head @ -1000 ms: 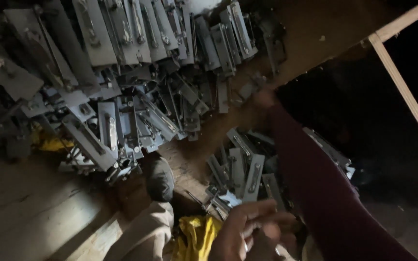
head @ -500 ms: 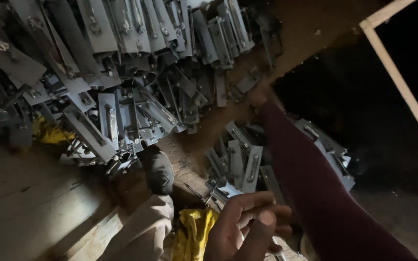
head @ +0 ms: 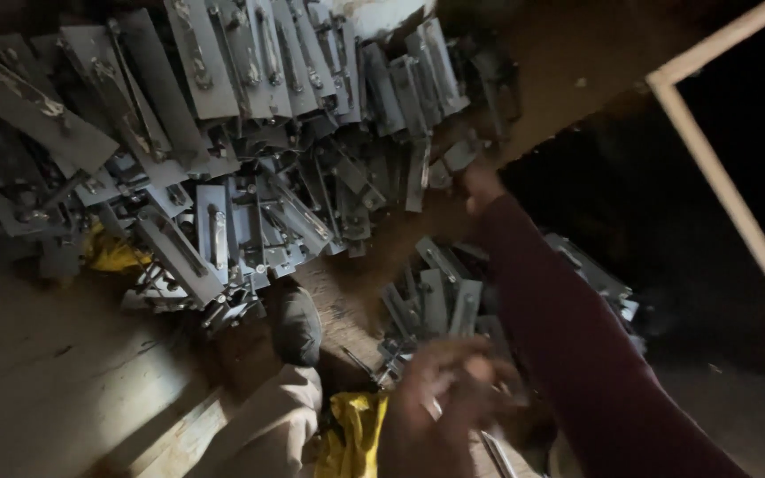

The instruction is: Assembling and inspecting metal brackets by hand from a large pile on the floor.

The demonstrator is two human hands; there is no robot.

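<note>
A large heap of grey metal brackets (head: 250,168) is taken as the landmark; it is spread across the wooden floor (head: 37,372), with flat plates leaning against one another.

The right hand (head: 482,188) is stretched out on a dark red sleeve (head: 568,336) and is seen at the right edge of the heap, touching or just short of the outermost brackets there. How its fingers are set cannot be told (the hand is small, dim and partly turned away). Compared with the earlier frames, this hand is found in much the same place at the heap's edge.

The left hand (head: 444,398) is held well below and to the right of the heap, close to the camera and blurred. Its fingers are curled loosely inward; whether anything is pinched between them cannot be told. Half a second ago the hand was sharper and a little lower.

A smaller pile of brackets (head: 436,301) lies between the left hand and the heap. Just below the heap a dark shoe (head: 298,326) and a beige trouser leg (head: 267,425) are seen, beside a yellow cloth (head: 351,434). A pale frame bar (head: 728,186) runs far right of the heap.
</note>
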